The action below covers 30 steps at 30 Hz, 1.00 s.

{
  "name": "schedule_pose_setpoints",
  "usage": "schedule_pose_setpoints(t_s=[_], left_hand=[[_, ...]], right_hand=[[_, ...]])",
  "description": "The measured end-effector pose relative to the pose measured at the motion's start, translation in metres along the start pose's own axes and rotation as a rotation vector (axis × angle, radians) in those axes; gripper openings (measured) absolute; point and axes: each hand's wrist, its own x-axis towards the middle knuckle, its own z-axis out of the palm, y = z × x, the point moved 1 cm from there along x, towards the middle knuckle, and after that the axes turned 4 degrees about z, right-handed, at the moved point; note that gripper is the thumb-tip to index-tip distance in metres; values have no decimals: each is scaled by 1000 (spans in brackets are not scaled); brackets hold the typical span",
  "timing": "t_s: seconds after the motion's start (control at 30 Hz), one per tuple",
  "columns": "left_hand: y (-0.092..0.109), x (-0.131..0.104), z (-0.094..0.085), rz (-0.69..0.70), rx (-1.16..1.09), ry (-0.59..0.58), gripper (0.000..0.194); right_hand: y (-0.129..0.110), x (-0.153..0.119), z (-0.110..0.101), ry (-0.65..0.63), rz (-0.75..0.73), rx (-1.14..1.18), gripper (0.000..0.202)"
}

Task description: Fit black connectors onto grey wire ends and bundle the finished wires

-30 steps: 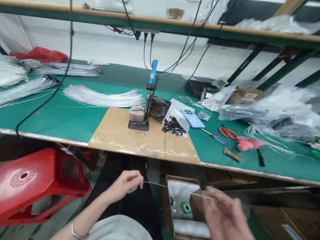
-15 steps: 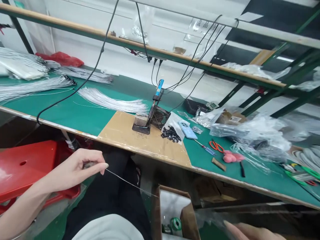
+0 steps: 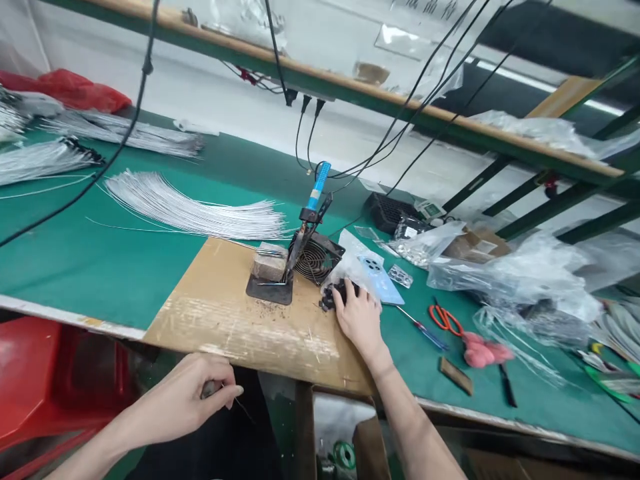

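My left hand (image 3: 207, 390) is below the bench's front edge, thumb and fingers pinched on a thin piece of solder wire (image 3: 245, 408) whose end sticks out past the fingertips. Something small and grey shows inside its curled fingers. My right hand (image 3: 361, 320) reaches over the pile of small black parts (image 3: 330, 293) on a clear plastic bag, fingers spread among them; their tips are partly hidden. Left of that pile, a blue-handled soldering iron (image 3: 318, 187) leans upright in its stand (image 3: 270, 293), beside a black fan (image 3: 316, 259).
Cardboard (image 3: 235, 327) covers part of the green bench. A bundle of white wires (image 3: 200, 213) lies behind it. To the right are a light blue phone (image 3: 383, 280), a screwdriver (image 3: 430, 335) and orange-handled scissors (image 3: 446, 319). Below, an open box holds a green spool (image 3: 344, 455). A red stool (image 3: 30, 380) stands left.
My right hand has moved from the lower right up onto the black parts. My left hand, still pinching the wire, sits lower and slightly right in view. The view has shifted closer to the bench.
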Motion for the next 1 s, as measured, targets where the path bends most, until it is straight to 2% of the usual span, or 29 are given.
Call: schedule_pose_setpoints(t_s=[0.1,0.27,0.4,0.5,0.57,0.63,0.77,0.83,0.9,1.0], left_hand=[[-1,14,-9,-57,-76,-58,44],[5,39,-23,-46,-120,-139,43],[1,52,-26,-78,-141,-144,45],[-4,54,-26,-115,-192,-132,47],[-7,55,-26,-110,-192,-128,48],[-9,55,-25,-90,-171,-116,47],[-13,55,-25,-38,-148,-69,44],[-14,54,-25,-18,-140,-44,43],[-15,54,-26,-8,-141,-28,41],[-15,53,-26,-4,-164,-23,41]], right_hand=[[2,-16,-4,-26,35,-22,51],[-16,-46,-3,-23,60,-16,54],[-34,-73,-7,-13,49,17,55],[-42,-82,-18,-12,8,79,46],[-42,-74,-24,18,-10,125,37],[-38,-53,-25,37,-17,146,35],[-26,-1,-16,-47,-57,159,42],[-21,13,-11,-92,-81,178,41],[-17,15,-10,-117,-95,200,39],[-13,-1,-21,-114,-90,239,36]])
